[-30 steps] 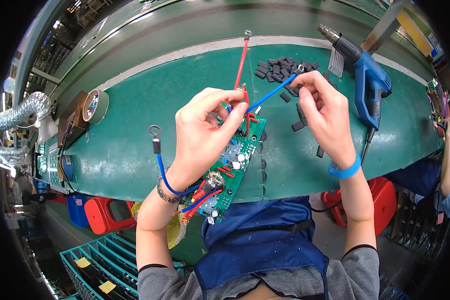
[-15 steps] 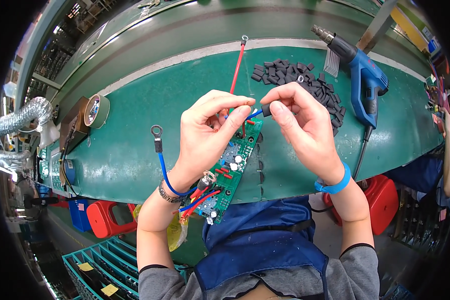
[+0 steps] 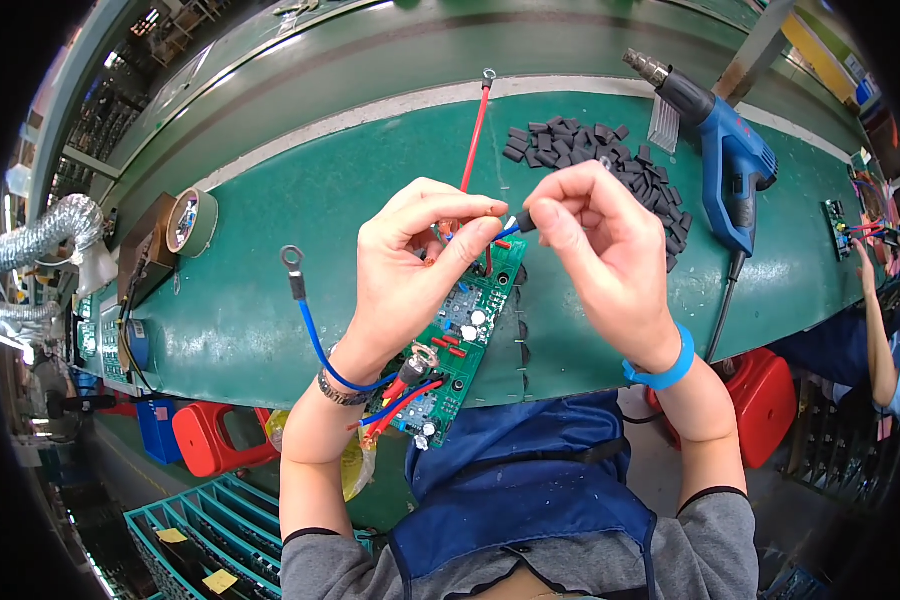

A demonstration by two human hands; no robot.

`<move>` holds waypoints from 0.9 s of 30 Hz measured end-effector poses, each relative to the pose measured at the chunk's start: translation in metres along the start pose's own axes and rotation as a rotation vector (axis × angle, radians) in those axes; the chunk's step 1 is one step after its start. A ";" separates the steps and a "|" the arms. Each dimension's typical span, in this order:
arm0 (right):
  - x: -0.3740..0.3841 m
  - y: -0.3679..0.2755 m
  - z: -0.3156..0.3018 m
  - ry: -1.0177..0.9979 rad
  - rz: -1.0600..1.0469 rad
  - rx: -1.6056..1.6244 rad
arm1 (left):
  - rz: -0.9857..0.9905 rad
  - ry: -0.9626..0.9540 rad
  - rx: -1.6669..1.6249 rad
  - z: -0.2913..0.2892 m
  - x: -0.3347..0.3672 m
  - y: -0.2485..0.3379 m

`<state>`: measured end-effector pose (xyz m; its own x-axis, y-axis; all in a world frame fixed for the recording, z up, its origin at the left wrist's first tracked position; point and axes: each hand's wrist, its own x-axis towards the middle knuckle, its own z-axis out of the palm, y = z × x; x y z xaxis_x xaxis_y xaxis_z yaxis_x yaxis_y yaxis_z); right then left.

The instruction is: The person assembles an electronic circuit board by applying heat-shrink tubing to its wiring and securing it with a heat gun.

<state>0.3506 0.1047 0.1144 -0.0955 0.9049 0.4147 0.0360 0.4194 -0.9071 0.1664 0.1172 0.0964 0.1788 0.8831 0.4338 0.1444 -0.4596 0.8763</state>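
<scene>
My left hand (image 3: pixel 400 265) pinches a short blue wire (image 3: pixel 508 232) between thumb and forefinger. My right hand (image 3: pixel 610 250) grips a black heat-shrink sleeve (image 3: pixel 525 221) at that wire's end. A ring terminal (image 3: pixel 605 162) shows just above my right fingers; what it joins is hidden. Beneath my left hand lies a green circuit board (image 3: pixel 483 330) with capacitors and several leads. One red lead (image 3: pixel 477 130) stretches away to a ring terminal at the far side. A second blue wire (image 3: pixel 313 335) curves up left of my wrist, ending in a ring terminal (image 3: pixel 292 258).
A pile of black sleeves (image 3: pixel 640 185) lies beyond my right hand. The blue heat gun (image 3: pixel 735 165) rests at the right, its cord running toward me. A round tub (image 3: pixel 194 222) stands at the left. Far right, a co-worker's hand (image 3: pixel 866 265) is near another board (image 3: pixel 836 228).
The sleeve in my right hand has shifted slightly left and down. The left blue wire's ring terminal has swung left. At far right, the co-worker's board has come into view.
</scene>
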 end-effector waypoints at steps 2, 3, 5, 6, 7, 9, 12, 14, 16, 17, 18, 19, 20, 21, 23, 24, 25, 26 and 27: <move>0.003 0.005 0.000 -0.003 0.002 0.000 | -0.027 -0.003 -0.018 0.001 0.000 0.005; 0.004 0.005 -0.001 -0.010 0.001 -0.017 | -0.055 -0.005 -0.033 0.002 -0.001 0.006; 0.004 0.005 0.000 -0.021 0.000 -0.034 | -0.042 -0.009 -0.023 0.001 -0.002 0.007; 0.004 0.005 0.001 -0.020 -0.011 -0.052 | -0.029 -0.016 -0.013 0.001 -0.002 0.007; 0.005 0.005 0.002 -0.018 -0.022 -0.070 | -0.030 -0.016 -0.014 0.001 -0.002 0.007; 0.008 0.005 0.004 -0.019 -0.027 -0.085 | -0.033 -0.019 0.010 0.001 -0.002 0.007; 0.008 0.003 0.005 -0.045 -0.023 -0.134 | -0.036 -0.018 0.024 0.001 -0.004 0.008; 0.008 0.002 0.005 -0.070 -0.013 -0.169 | -0.044 -0.020 0.025 0.001 -0.004 0.010; 0.009 0.001 0.008 -0.056 -0.058 -0.158 | -0.055 -0.021 0.028 0.001 -0.004 0.009; 0.009 -0.002 0.009 -0.058 -0.056 -0.157 | -0.030 -0.031 0.048 0.000 -0.004 0.006; 0.010 -0.005 0.010 -0.066 -0.202 -0.303 | -0.004 -0.042 0.068 -0.001 -0.004 0.005; 0.010 -0.008 0.010 -0.072 -0.348 -0.450 | -0.005 -0.042 0.067 -0.001 -0.003 0.005; 0.011 -0.007 0.011 -0.072 -0.346 -0.450 | -0.016 -0.049 0.058 -0.002 -0.002 0.005; 0.012 -0.005 0.011 -0.079 -0.400 -0.497 | -0.028 -0.056 0.049 -0.003 -0.002 0.006; 0.014 0.003 0.010 -0.111 -0.420 -0.572 | -0.067 -0.089 0.088 -0.004 -0.001 0.005; 0.015 0.005 0.009 -0.109 -0.417 -0.574 | -0.107 -0.119 0.130 -0.004 0.000 0.005; 0.016 0.006 0.008 -0.167 -0.354 -0.620 | -0.108 -0.120 0.129 -0.003 0.000 0.007; 0.016 0.007 0.006 -0.226 -0.291 -0.665 | -0.124 -0.113 0.184 -0.002 0.000 0.010; 0.015 0.005 0.005 -0.225 -0.288 -0.666 | -0.139 -0.105 0.239 -0.001 0.000 0.011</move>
<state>0.3443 0.1206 0.1156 -0.3897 0.7466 0.5391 0.5652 0.6561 -0.5001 0.1667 0.1121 0.1061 0.2391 0.9305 0.2777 0.3973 -0.3547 0.8464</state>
